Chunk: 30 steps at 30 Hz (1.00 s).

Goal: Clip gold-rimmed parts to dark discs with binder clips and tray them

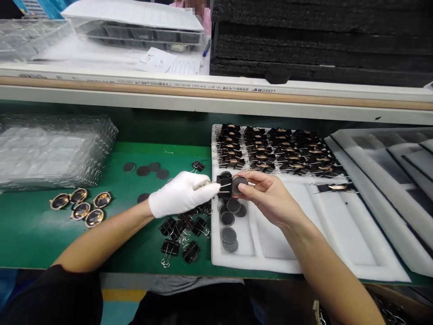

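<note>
My left hand (pixel 182 195), in a white glove, pinches the wire handles of a black binder clip (pixel 224 186) above the left edge of a white foam tray (pixel 280 246). My bare right hand (pixel 272 198) grips a dark round disc (pixel 240 185) between thumb and fingers, right beside the clip's jaws. Whether the disc touches the clip, I cannot tell. Below my hands, several dark discs (pixel 228 234) lie in the tray's left compartment. Loose black binder clips (pixel 170 247) are heaped on the green table by my left wrist.
Rows of clipped pieces (pixel 260 146) fill the tray's far part; one clipped piece (pixel 336 187) lies apart at right. Round-lens pieces (pixel 81 210) and a stack of clear plastic trays (pixel 50 151) sit left. More foam trays (pixel 399 180) lean at right. A shelf edge (pixel 189 97) crosses behind.
</note>
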Tool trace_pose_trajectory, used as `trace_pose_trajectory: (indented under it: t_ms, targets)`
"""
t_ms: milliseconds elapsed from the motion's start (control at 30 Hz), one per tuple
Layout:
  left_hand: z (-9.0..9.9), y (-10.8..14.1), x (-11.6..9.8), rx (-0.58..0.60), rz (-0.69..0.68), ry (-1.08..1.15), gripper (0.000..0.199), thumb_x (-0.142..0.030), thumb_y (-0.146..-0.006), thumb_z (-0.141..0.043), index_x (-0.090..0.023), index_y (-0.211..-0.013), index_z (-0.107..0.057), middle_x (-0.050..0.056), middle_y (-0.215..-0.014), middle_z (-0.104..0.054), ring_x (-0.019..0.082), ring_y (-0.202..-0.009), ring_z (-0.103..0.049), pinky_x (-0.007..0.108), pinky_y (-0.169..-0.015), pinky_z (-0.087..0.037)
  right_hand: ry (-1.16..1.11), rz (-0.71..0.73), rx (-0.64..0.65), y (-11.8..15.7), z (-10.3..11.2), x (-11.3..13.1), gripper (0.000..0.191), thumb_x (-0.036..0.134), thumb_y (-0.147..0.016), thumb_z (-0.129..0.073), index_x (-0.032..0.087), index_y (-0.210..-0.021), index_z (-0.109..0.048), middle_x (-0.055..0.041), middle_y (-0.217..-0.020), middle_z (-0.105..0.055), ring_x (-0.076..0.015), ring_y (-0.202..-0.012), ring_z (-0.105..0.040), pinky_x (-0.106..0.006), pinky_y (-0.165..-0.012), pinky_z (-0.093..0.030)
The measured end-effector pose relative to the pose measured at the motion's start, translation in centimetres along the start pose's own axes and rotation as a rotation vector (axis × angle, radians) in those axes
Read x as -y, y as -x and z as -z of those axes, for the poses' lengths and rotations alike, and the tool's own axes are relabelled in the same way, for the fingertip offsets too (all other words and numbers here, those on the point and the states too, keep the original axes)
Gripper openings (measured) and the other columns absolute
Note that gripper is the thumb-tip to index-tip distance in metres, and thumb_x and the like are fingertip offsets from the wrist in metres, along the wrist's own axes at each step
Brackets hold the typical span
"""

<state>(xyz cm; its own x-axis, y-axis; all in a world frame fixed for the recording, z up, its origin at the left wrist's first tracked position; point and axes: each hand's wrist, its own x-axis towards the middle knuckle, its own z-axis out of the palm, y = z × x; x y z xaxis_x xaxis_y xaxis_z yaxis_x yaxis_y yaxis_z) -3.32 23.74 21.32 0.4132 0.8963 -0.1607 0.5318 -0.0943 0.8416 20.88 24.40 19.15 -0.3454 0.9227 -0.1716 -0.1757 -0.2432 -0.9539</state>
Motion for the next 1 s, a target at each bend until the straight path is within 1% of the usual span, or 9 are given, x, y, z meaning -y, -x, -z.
trace_pose_trajectory:
  t_ms: [133, 300, 400, 467, 600, 733, 833, 933, 1000]
  targets:
    - [-0.5, -0.1, 0.2, -0.008, -0.051, -0.041, 0.047, -0.051, -0.096, -0.051, -0.018, -0.062, -0.048, -0.005, -0.058, -0.042, 0.009, -0.056, -0.036, 0.024, -0.052, -0.029, 0.039, 0.007, -0.019, 0.0, 0.0, -0.1, 0.027, 0.036, -0.073, -0.092, 0.026, -0.095, -0.082, -0.003, -0.096, -0.078, -0.0155, -0.082, -0.072, -0.032, -0.079, -0.065]
    - [-1.0, -0.4, 0.1, -0.024, -0.072, -0.068, 0.049, -0.055, -0.097, -0.049, -0.018, -0.065, -0.052, -0.006, -0.056, -0.044, 0.009, -0.053, -0.039, 0.025, -0.052, -0.03, 0.071, 0.053, -0.047, -0.2, -0.3, -0.7, 0.026, 0.035, -0.073, -0.092, 0.025, -0.095, -0.082, -0.0029, -0.095, -0.078, -0.0132, -0.084, -0.071, -0.025, -0.079, -0.06]
    - [0.3, -0.4, 0.1, 0.076, -0.064, -0.083, 0.052, -0.058, -0.102, -0.039, -0.019, -0.074, -0.06, -0.005, -0.057, -0.054, 0.011, -0.053, -0.05, 0.025, -0.057, -0.039, -0.007, 0.066, -0.066, -0.2, -0.6, -0.8, 0.026, 0.034, -0.074, -0.091, 0.026, -0.096, -0.081, -0.0021, -0.098, -0.078, -0.0121, -0.088, -0.071, -0.022, -0.081, -0.058]
    - [1.9, -0.9, 0.4, 0.028, -0.064, -0.136, 0.057, -0.058, -0.105, -0.028, -0.02, -0.081, -0.063, -0.003, -0.061, -0.06, 0.013, -0.058, -0.058, 0.027, -0.064, -0.044, -0.119, 0.048, -0.115, -0.2, -0.8, -0.6, 0.034, 0.034, -0.07, -0.093, 0.027, -0.1, -0.08, -0.0005, -0.096, -0.078, -0.0118, -0.085, -0.071, -0.022, -0.076, -0.058]
    - [4.7, -3.1, 2.2, -0.281, 0.019, -0.614, 0.053, -0.06, -0.103, -0.034, -0.02, -0.086, -0.064, 0.0, -0.064, -0.063, 0.018, -0.061, -0.06, 0.03, -0.06, -0.038, -0.37, 0.035, -0.263, -0.6, -1.0, 0.1, 0.038, 0.034, -0.058, -0.098, 0.025, -0.088, -0.077, 0.0034, -0.084, -0.073, -0.0108, -0.076, -0.067, -0.021, -0.069, -0.058]
    - [4.9, -6.1, 4.5, -0.117, -0.109, -1.083, 0.046, -0.063, -0.095, -0.054, -0.019, -0.101, -0.066, 0.008, -0.087, -0.071, 0.024, -0.069, -0.065, 0.03, -0.056, -0.029, -0.553, -0.055, -0.33, -0.9, -1.0, 0.4, 0.034, 0.034, -0.059, -0.097, 0.023, -0.08, -0.073, 0.0062, -0.078, -0.066, -0.008, -0.068, -0.06, -0.019, -0.059, -0.055]
    - [4.4, -7.2, 5.6, -0.01, -0.255, -1.244, 0.036, -0.048, -0.101, -0.051, -0.016, -0.093, -0.066, 0.011, -0.086, -0.069, 0.023, -0.069, -0.065, 0.031, -0.056, -0.026, -0.562, -0.12, -0.312, -0.9, -1.1, 0.3, 0.038, 0.033, -0.058, -0.098, 0.023, -0.087, -0.075, 0.0062, -0.08, -0.066, -0.0069, -0.067, -0.059, -0.016, -0.055, -0.052]
    - [3.8, -6.7, 5.4, -0.133, -0.329, -1.174, 0.04, -0.04, -0.104, -0.045, -0.017, -0.075, -0.061, 0.007, -0.074, -0.063, 0.018, -0.062, -0.058, 0.03, -0.056, -0.023, -0.486, -0.161, -0.246, -0.6, -1.3, 0.1, 0.038, 0.035, -0.056, -0.098, 0.022, -0.086, -0.078, 0.0035, -0.08, -0.068, -0.0081, -0.067, -0.06, -0.015, -0.05, -0.049]
    - [3.2, -5.5, 4.5, -0.254, -0.389, -0.948, 0.045, -0.041, -0.103, -0.045, -0.018, -0.066, -0.053, 0.002, -0.065, -0.054, 0.014, -0.056, -0.049, 0.03, -0.056, -0.023, -0.408, -0.158, -0.187, -0.4, -1.5, -0.3, 0.035, 0.037, -0.06, -0.096, 0.023, -0.088, -0.08, 0.0007, -0.085, -0.071, -0.0093, -0.068, -0.062, -0.016, -0.051, -0.049]
